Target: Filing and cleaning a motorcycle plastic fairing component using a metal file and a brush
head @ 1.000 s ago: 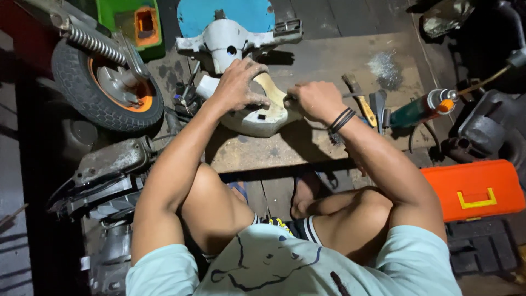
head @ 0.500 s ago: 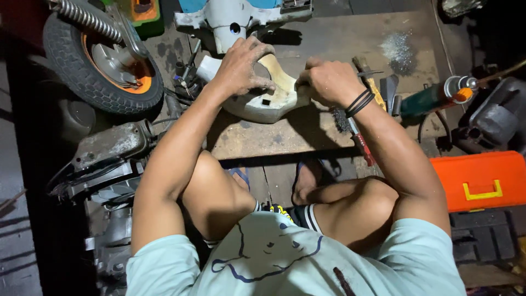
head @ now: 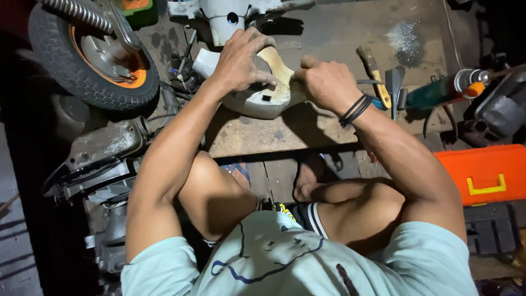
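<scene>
Nearest the camera is a pale green shirt with dark line markings, then 2 bare knees folded up, with feet in sandals on the plank floor below. To the left lies a dusty grey engine casing, ribbed and scuffed. At right sits an orange toolbox with a yellow latch, smooth plastic.

Beyond the knees, both forearms reach out to a rounded white body panel resting on a worn wooden board. The left hand is spread over the panel's top, fingers curled down and gripping it. The right hand is closed in a fist against the panel's tan, filler-coloured edge; whether it holds anything cannot be told. Black bands circle the right wrist.

Farther right lie a paintbrush, a scraper and a green angle grinder. Far left stands a knobbly tyre on an orange rim with a coil spring; a white scooter part stands at the top.
</scene>
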